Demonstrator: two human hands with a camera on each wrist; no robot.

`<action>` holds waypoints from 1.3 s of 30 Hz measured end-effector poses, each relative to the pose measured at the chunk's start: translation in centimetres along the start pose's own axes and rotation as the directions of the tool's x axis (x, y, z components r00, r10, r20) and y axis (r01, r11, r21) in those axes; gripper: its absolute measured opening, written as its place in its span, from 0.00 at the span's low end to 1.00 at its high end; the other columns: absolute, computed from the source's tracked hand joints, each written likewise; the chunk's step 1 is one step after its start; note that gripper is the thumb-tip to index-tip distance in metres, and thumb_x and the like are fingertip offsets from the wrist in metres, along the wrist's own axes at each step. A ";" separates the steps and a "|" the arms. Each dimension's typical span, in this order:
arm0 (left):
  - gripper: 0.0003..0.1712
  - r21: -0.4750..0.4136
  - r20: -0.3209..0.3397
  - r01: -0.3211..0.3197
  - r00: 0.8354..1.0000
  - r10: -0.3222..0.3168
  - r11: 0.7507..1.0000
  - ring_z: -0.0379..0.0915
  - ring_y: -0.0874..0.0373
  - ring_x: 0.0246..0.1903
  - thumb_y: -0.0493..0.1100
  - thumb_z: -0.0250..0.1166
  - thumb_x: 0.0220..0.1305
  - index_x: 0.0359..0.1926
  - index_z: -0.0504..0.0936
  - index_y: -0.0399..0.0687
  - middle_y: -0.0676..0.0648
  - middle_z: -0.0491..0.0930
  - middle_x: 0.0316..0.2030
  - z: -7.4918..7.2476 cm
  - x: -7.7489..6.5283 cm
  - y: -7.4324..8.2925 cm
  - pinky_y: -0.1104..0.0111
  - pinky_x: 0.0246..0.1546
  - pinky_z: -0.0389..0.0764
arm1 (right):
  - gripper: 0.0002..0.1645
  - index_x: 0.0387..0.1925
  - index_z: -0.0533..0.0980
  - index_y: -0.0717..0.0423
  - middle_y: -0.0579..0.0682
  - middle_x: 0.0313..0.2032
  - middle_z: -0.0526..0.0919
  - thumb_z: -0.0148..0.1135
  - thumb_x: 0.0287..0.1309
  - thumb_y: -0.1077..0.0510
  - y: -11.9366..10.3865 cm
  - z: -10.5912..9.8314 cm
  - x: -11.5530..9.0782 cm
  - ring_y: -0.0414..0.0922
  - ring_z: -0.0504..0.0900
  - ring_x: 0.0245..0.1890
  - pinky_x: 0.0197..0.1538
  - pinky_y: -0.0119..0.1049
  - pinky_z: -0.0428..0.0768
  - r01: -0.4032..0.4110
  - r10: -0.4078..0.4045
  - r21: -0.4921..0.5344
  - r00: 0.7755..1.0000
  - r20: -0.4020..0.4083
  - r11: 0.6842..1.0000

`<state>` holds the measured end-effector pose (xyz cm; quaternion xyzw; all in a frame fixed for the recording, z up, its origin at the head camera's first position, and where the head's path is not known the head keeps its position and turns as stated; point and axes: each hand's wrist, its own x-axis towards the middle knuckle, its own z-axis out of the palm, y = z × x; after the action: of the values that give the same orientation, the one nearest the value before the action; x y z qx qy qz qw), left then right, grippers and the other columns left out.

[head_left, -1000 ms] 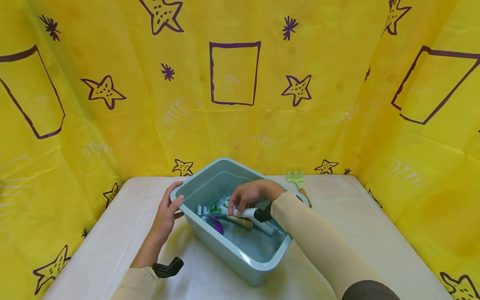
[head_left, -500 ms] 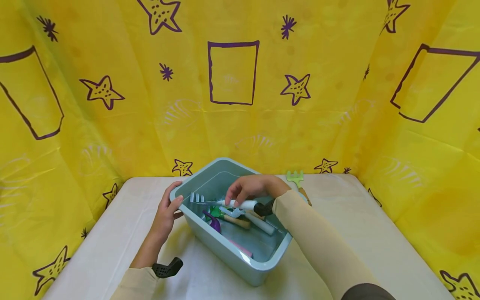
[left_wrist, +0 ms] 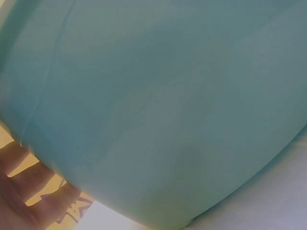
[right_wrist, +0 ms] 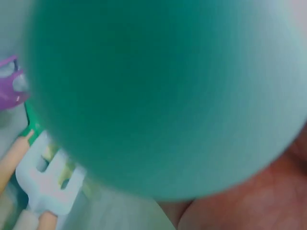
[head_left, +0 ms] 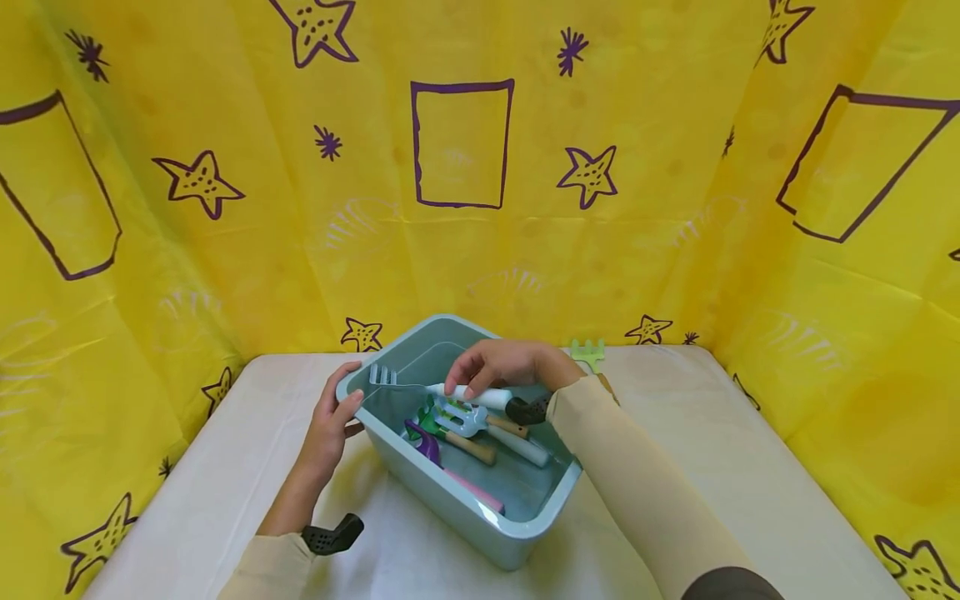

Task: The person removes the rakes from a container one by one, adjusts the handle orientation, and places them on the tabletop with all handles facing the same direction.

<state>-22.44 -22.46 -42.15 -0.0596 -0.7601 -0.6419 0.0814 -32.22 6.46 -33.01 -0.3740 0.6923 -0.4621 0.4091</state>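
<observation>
The right hand (head_left: 502,367) pinches a slim pale-blue fork with a thick whitish handle (head_left: 437,389) between thumb and fingers, holding it nearly level above the opening of a deep grey-teal plastic bin (head_left: 442,500), its tines pointing left, close to the bin's left corner. The left hand (head_left: 330,421) grips the rim at that corner, thumb on top and fingers outside. Inside the bin, below the held fork, lie a broad pale-blue fork head (head_left: 467,421), a green tool with a wooden handle (head_left: 472,450), a curved purple tool (head_left: 427,448) and, along the near wall, a pink handle (head_left: 480,492). Beyond the bin's far right side, a light-green rake with a wooden handle (head_left: 588,357) lies on the white-covered table (head_left: 675,467), before a yellow patterned curtain (head_left: 465,275).
</observation>
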 end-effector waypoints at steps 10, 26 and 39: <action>0.31 -0.009 -0.001 0.012 1.000 -0.012 1.000 0.59 0.38 0.64 0.54 0.50 0.74 0.73 0.54 0.60 0.44 0.59 0.69 -0.1 0.2 -0.1 0.37 0.54 0.67 | 0.13 0.47 0.77 0.70 0.51 0.43 0.79 0.57 0.60 0.72 -0.4 -0.8 -1.5 0.46 0.72 0.40 0.44 0.33 0.76 0.170 -0.168 0.020 0.982 -0.089 0.985; 0.31 -0.007 -0.002 0.004 1.000 -0.004 1.000 0.60 0.38 0.63 0.54 0.50 0.73 0.73 0.54 0.61 0.44 0.59 0.69 0.0 -0.1 -0.1 0.37 0.55 0.66 | 0.16 0.50 0.76 0.69 0.55 0.41 0.78 0.61 0.59 0.69 -0.7 -1.0 -6.0 0.48 0.75 0.36 0.37 0.34 0.79 0.211 -0.197 -0.032 0.835 -0.513 0.977; 0.30 -0.005 -0.005 0.002 1.000 -0.002 1.000 0.60 0.38 0.64 0.54 0.50 0.73 0.73 0.55 0.62 0.44 0.58 0.70 -0.1 -0.1 -0.1 0.37 0.55 0.66 | 0.16 0.52 0.77 0.64 0.57 0.47 0.75 0.62 0.61 0.66 0.5 -1.7 -10.8 0.50 0.75 0.40 0.39 0.35 0.80 0.178 -0.146 -0.041 0.631 -0.761 0.983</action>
<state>-22.37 -22.57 -42.28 -0.0574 -0.7585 -0.6439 0.0826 -29.73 16.84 -30.66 -0.1982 0.7544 -0.6242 0.0443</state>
